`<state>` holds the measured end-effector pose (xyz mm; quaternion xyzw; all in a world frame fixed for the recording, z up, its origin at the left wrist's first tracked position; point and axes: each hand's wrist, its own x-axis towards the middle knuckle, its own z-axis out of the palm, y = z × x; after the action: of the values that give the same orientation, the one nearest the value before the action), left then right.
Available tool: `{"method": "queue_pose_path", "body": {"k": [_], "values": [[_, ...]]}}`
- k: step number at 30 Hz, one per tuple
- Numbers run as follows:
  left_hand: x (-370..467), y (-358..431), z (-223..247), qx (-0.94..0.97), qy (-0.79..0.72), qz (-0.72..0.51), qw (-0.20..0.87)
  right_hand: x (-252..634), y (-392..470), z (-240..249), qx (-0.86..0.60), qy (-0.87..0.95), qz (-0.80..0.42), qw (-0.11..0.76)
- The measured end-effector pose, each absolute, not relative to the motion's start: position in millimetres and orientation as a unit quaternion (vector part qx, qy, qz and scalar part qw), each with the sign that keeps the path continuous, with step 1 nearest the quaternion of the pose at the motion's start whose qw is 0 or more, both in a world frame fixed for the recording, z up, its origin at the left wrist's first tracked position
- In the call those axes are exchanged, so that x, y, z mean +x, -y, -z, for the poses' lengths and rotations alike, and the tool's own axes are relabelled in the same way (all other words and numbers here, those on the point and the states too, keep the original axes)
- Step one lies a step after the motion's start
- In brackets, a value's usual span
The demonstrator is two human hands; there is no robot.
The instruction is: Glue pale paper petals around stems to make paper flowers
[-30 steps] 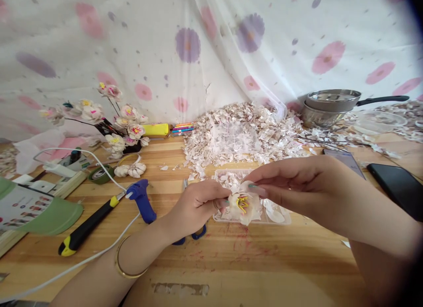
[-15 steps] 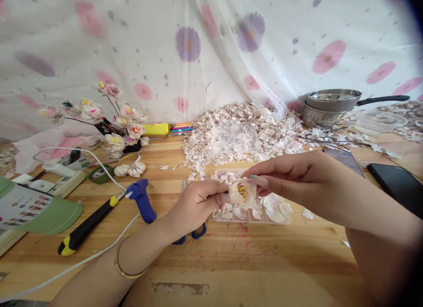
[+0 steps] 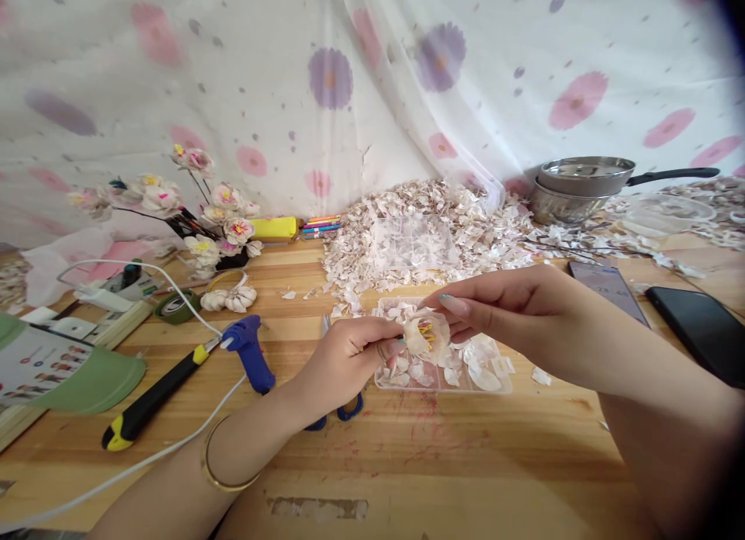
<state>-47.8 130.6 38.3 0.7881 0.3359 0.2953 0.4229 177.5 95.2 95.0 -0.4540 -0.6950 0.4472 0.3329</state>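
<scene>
A pale flower (image 3: 427, 337) with yellow and purple strands at its centre is held above a clear plastic tray (image 3: 387, 385) of loose white petals. My left hand (image 3: 355, 354) pinches the flower from its left side, finger and thumb together. On the other side, my right hand (image 3: 494, 307) has its thumb and fingers closed at the flower's upper right petals. The blue-handled scissors (image 3: 351, 408) lie partly hidden under my left hand and wrist.
A blue glue gun (image 3: 250, 354) and a black-yellow tool (image 3: 157, 396) lie left. Finished flowers (image 3: 226, 206) stand behind them. A big petal heap (image 3: 477, 230) fills the back middle. At right are metal pans (image 3: 582, 187) and two phones (image 3: 695, 327).
My right hand has shifted slightly left along the flower's edge, its thumb now higher on the petals. The flower has turned a little; my left hand stays nearly still.
</scene>
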Motion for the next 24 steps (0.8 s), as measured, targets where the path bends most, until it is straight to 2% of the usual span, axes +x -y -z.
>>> {"method": "queue_pose_path", "body": {"k": [17, 24], "values": [[-49.1, -130.9, -34.1, 0.788, -0.335, -0.289, 0.427, 173.5, -95.7, -93.1, -0.449, 0.679, -0.476, 0.332], [-47.7, -134.4, -36.9, 0.825, -0.299, -0.315, 0.363, 172.9, -93.6, -92.4, -0.452, 0.697, -0.436, 0.347]]}}
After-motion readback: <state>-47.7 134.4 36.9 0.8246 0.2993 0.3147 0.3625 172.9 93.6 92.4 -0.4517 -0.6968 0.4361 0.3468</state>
